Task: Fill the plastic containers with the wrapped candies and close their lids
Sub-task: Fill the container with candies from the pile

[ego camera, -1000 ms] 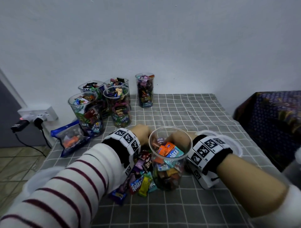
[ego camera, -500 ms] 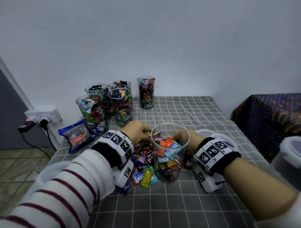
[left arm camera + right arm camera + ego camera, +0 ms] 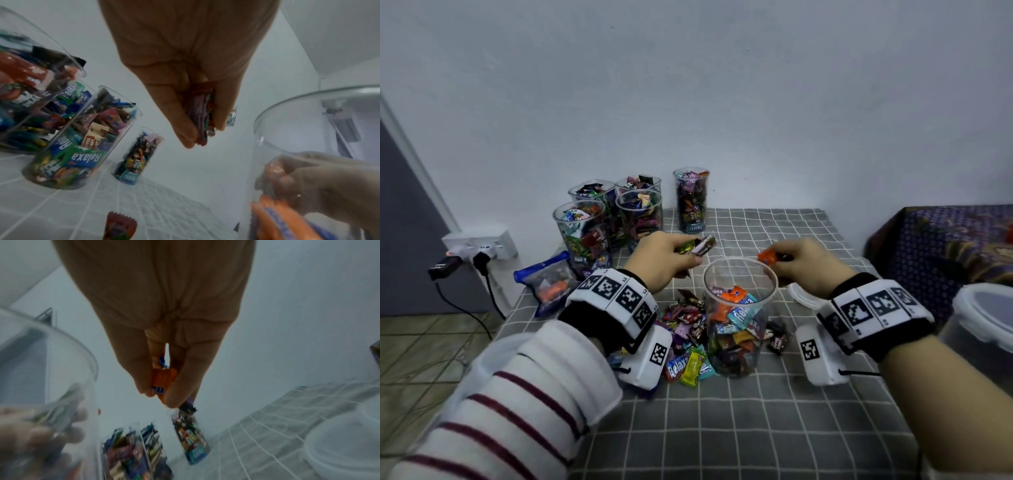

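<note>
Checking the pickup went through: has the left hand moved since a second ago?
Yes. The left hand has come up from the candy pile beside the open container to rim height, gripping a bunch of candies.

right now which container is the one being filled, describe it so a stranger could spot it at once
Start at the grey checked tablecloth. Five clear cups crammed with candy cluster at its far left by the wall; the container being filled stands apart, nearest the viewer, with loose candies heaped at its left. Unlike those brimful cups, its upper part is empty, and the left hand and right hand hold candies by its rim.
</note>
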